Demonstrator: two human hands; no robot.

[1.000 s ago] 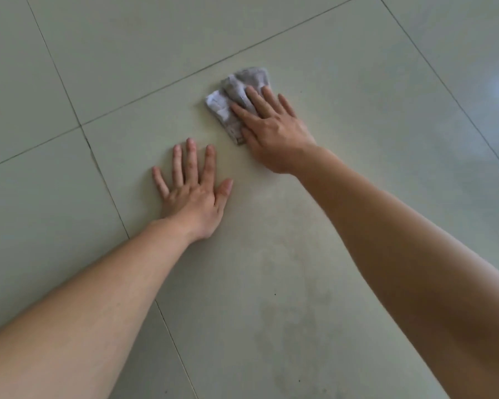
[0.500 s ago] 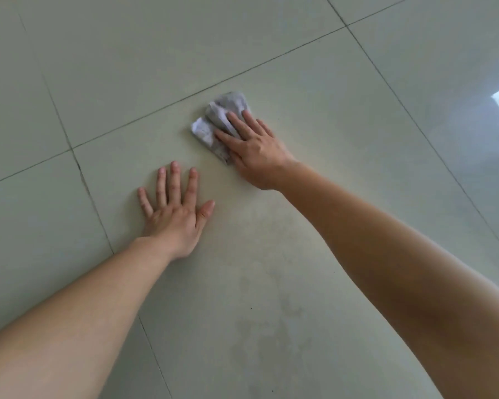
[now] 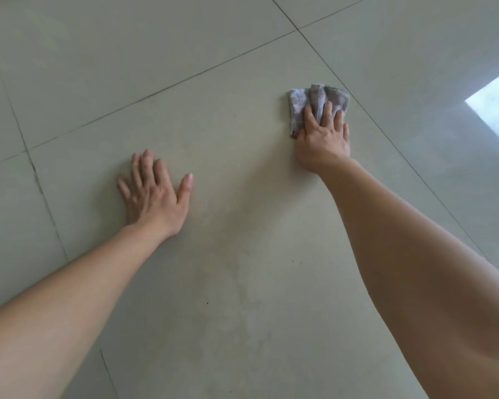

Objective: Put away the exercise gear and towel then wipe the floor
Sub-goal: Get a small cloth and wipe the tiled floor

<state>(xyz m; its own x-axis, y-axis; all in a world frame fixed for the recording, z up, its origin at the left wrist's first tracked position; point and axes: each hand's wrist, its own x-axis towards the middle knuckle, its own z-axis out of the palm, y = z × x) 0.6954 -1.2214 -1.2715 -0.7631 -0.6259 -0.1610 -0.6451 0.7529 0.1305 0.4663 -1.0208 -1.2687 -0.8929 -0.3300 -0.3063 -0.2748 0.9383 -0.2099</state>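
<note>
Pressing a crumpled grey cloth flat against the pale tiled floor, the person's right hand reaches to the far right of the head camera's view, arm stretched out. Its fingers lie straight and slightly spread on top of the cloth, bearing down on it rather than curling round it. The cloth sits on the large central tile, bunched in folds. Its far right corner lies just beside the dark grout line that runs diagonally towards the near right.

The left hand rests palm down on the same tile, to the left of the cloth, nearer the camera and well apart from it. Its fingers are extended, its thumb is angled out to the right, and it holds nothing (the fingertips look blurred). Both bare forearms enter from the near edge.

A dull, mottled smear marks the tile between the two arms. At the far right edge, a bright patch of reflected light gleams on the glossy floor.
</note>
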